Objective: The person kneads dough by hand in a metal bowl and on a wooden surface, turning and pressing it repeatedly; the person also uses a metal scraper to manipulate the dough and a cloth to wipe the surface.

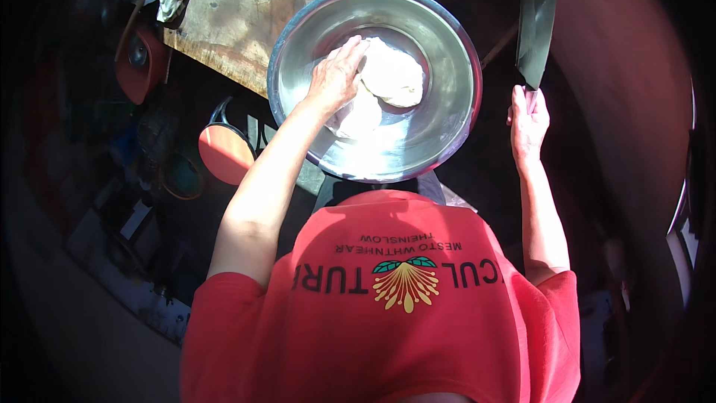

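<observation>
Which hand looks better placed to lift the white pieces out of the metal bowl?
Probably the left hand: it already rests on the white pieces inside the metal bowl. The right hand is outside the bowl, gripping a cleaver.

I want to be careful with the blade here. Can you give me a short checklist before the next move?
1. Left hand on the white pieces in the bowl: ok.
2. Right hand closed on the cleaver handle: ok.
3. Blade away from the left hand: ok.
4. Blade points up, away from the body: ok.
5. Bowl stands steady: cannot tell.
6. Board ready for cutting: cannot tell.
</observation>
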Demonstrator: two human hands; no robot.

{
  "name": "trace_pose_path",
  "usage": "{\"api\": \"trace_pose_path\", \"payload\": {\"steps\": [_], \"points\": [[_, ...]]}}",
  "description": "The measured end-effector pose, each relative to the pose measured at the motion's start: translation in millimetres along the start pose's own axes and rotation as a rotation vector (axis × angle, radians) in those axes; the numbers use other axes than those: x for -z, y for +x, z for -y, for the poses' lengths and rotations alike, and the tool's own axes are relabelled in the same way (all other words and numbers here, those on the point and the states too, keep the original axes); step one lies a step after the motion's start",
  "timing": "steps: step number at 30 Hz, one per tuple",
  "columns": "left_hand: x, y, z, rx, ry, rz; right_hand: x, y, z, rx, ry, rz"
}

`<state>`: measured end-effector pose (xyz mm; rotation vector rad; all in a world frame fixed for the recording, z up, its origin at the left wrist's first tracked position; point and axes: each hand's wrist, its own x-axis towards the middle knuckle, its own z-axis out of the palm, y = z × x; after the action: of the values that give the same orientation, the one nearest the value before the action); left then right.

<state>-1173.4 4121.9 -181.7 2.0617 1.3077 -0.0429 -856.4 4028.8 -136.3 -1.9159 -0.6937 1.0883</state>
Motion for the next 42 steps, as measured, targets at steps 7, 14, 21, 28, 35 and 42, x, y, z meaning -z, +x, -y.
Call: {"api": "trace_pose_path", "payload": {"steps": [7,14,21,28,35,42], "points": [[-1.1,65.3,0.4,0.105,0.094,0.377,-51.3,-146.0,-23.0,-0.460,0.130,0.285],[-26.7,45.9,29.6,0.009,0.052,0.088,-75.9,-141.7,-17.5,-0.658,0.173,0.368],[-31.3,29.1,17.4,0.106,-0.203,0.074,-92.9,-138.0,-25.4,-0.550,0.104,0.376],[-39.7,5.8,9.3,0.117,-0.345,-0.081,-121.5,-94.1,-27.2,-0.445,0.156,0.436],[-34.3,-3.8,4.6,0.273,-0.549,-0.161,-82.3,-122.3,-20.7,-0.621,-0.071,0.560],[-34.5,-37.0,12.6,0.197,-0.543,-0.275,-98.2,-98.6,-32.6,-0.361,-0.166,0.636]]}}
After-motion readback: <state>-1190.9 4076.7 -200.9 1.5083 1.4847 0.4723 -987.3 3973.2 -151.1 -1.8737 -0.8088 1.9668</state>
